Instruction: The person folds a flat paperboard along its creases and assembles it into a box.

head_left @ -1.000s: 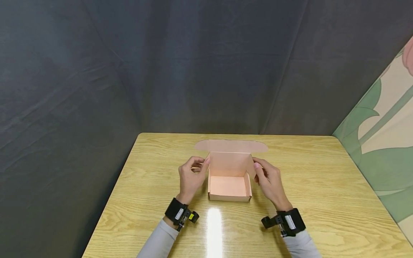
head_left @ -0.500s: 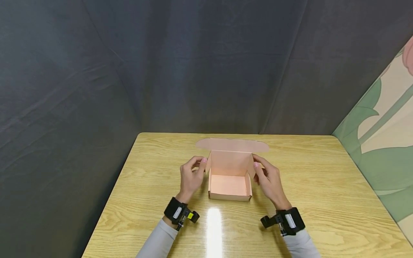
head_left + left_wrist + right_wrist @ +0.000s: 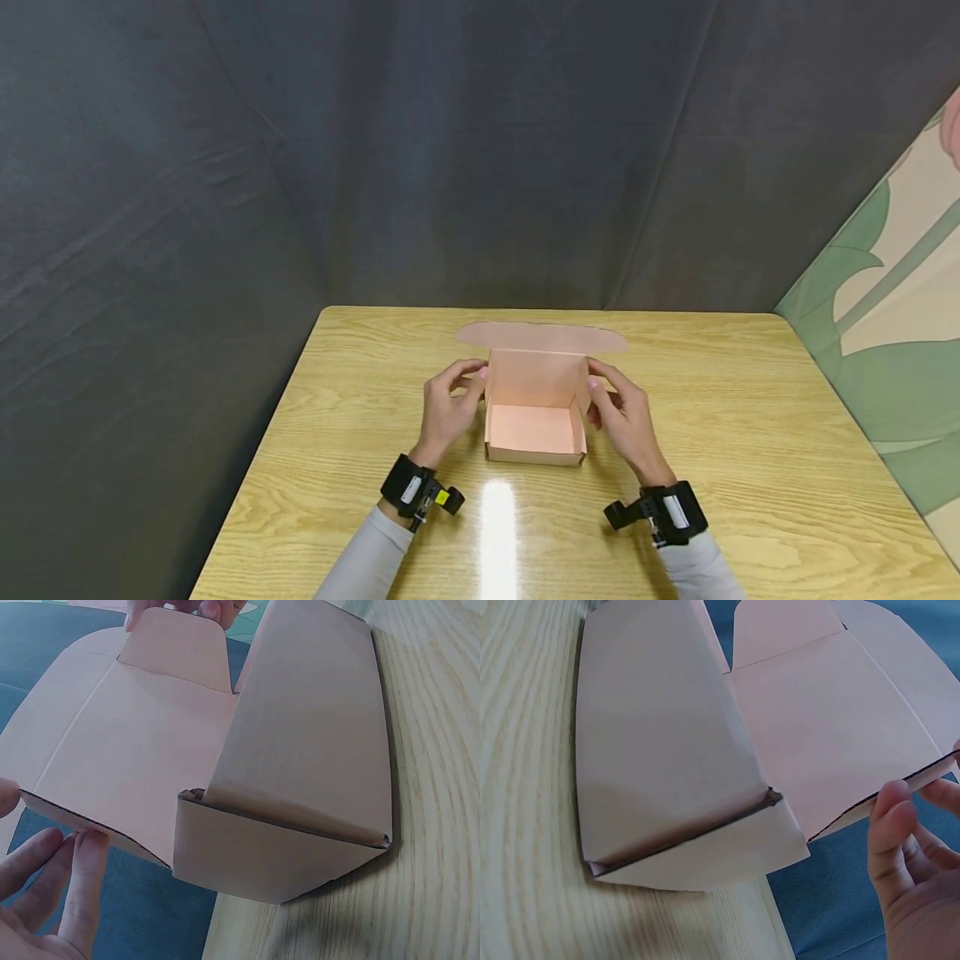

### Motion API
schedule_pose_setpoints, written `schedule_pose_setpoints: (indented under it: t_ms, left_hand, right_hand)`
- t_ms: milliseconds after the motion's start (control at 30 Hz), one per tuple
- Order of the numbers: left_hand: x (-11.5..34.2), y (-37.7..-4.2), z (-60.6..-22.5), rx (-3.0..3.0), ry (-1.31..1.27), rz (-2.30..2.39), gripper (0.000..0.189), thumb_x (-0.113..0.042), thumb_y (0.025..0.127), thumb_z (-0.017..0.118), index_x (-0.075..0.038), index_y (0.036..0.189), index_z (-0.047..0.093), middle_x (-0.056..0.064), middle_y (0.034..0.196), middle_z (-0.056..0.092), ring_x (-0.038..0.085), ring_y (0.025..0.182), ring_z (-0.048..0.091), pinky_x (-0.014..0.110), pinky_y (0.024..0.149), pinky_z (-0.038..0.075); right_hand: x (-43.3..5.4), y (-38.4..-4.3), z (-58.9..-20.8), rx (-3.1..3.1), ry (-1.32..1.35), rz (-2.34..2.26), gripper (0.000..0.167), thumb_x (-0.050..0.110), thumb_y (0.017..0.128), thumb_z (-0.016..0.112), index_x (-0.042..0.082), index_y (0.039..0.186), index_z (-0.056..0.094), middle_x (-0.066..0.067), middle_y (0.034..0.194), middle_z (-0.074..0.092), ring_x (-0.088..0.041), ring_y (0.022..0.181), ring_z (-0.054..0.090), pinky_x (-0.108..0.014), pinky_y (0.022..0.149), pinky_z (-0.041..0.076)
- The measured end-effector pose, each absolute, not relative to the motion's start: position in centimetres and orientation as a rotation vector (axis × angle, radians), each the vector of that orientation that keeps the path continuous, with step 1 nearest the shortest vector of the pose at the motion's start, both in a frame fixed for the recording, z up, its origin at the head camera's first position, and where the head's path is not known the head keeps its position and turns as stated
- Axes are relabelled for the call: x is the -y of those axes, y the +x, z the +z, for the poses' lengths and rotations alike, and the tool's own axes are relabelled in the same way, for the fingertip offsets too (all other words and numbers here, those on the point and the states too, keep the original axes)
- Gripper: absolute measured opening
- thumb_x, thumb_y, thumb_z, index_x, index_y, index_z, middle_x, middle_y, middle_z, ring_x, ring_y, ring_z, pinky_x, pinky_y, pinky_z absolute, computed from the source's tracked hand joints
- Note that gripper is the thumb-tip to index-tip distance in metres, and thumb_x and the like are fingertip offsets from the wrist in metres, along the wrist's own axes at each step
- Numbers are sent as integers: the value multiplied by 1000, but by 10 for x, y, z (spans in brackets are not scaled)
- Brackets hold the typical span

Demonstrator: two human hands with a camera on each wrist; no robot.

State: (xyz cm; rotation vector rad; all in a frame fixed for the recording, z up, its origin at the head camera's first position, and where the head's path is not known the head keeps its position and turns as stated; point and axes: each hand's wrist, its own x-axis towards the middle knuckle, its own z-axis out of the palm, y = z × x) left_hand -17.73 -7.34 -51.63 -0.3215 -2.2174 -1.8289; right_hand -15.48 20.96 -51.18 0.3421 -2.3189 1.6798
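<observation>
1. Cardboard mailer box (image 3: 536, 457), pink inside, stood on the wood-grain table (image 3: 337, 400), just right of the frame's centre and low in it. Its lid (image 3: 536, 379) was raised at the back, with the tuck flap (image 3: 542, 336) extending beyond it.
2. Left hand (image 3: 447, 408), left of the box: fingers curled, thumb and fingertips on the lid's left side flap (image 3: 784, 630).
3. Right hand (image 3: 624, 412), right of the box: similarly curled, holding the right side flap (image 3: 176, 649) at the lid's edge. The hands were apart, the lid between them.
4. Assessment: the two-sided hold appeared meant to keep the lid upright and steady and the side flaps under control. The tray's seat on the table probably left both hands free for the lid.
5. Against the frame half a second earlier: the left hand sat slightly further right, closer to the lid, and the left side flap, which had flared outward, flared less. The right hand and box showed practically no change.
</observation>
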Motion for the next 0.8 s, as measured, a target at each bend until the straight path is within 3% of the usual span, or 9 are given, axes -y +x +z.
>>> schedule_pose_setpoints:
  t_ms: [200,400,600,800]
  left_hand:
    - [74,-177,-517,2237,-383,-1873,34,-20,105,70,-7,136,73,15,133,75,36,92,77,43,71,68]
    - [76,-177,-518,2245,-434,-1910,36,-17,105,69,-5,139,71,17,138,72,40,97,76,53,73,66]
    - [79,-175,-519,2266,-457,-1894,36,-16,105,69,-4,138,71,18,138,72,39,99,76,50,74,67]
    - [82,-175,-523,2257,-489,-1885,36,-13,104,70,-2,138,71,19,137,72,38,100,75,36,74,68]
  right_hand:
    - [-209,-154,-513,2322,323,1763,37,11,112,53,4,148,61,-23,118,63,-16,56,61,-34,48,54]
    - [-211,-153,-514,2302,296,1842,37,10,111,56,2,147,61,-19,120,62,-14,59,62,-30,53,56]
    - [-213,-151,-518,2284,335,1861,37,5,109,58,-2,145,60,-14,117,66,-14,62,66,-27,57,58]
    - [-215,-150,-521,2284,370,1845,36,3,108,61,-2,143,61,-15,119,66,-15,66,66,-27,59,58]
